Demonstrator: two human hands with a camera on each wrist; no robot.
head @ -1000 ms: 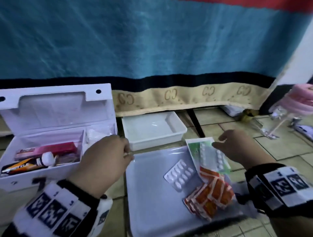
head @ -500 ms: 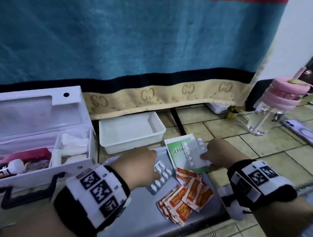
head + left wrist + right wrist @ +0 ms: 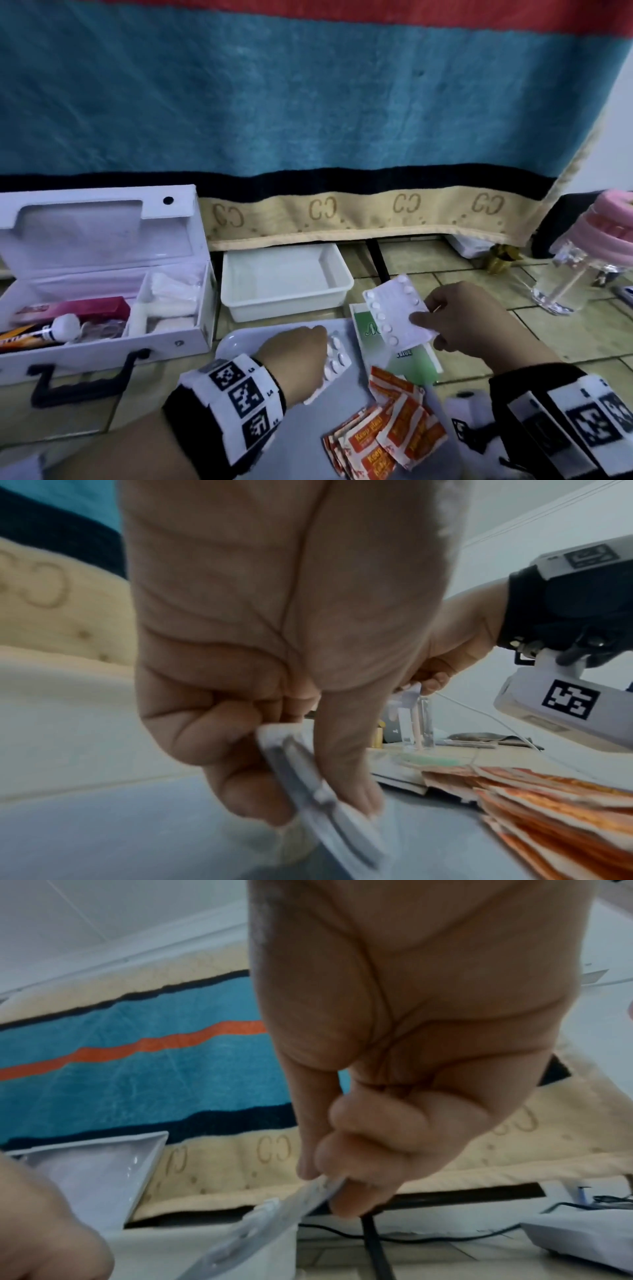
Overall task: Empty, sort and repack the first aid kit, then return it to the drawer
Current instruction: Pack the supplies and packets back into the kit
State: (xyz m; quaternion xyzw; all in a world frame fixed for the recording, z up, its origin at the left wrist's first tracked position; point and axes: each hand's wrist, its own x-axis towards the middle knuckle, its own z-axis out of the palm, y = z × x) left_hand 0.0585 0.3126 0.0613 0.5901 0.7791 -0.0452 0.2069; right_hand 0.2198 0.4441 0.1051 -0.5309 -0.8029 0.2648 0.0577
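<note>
The white first aid kit box (image 3: pixel 102 346) stands open at the left, holding a pink box (image 3: pixel 85 308), a tube (image 3: pixel 34 337) and white gauze (image 3: pixel 171 301). A flat grey tray (image 3: pixel 236 339) lies in front of me. My left hand (image 3: pixel 298 356) pinches a blister pack of white pills (image 3: pixel 337 359) (image 3: pixel 318 794) on the tray. My right hand (image 3: pixel 455 322) pinches a second white blister pack (image 3: pixel 397 311) (image 3: pixel 274 1221), lifted above a green sachet (image 3: pixel 376 339). Several orange sachets (image 3: pixel 387 435) (image 3: pixel 555 804) lie fanned on the tray's right side.
An empty white tub (image 3: pixel 284 281) stands behind the tray, under a hanging blue, black and beige blanket (image 3: pixel 308 102). A clear bottle with a pink lid (image 3: pixel 582 267) stands on the tiled floor at the right. A black cable (image 3: pixel 373 1240) runs along the floor.
My left hand came from the kit box to the tray and took hold of the blister pack there. My right hand picked the other blister pack up off the green sachet.
</note>
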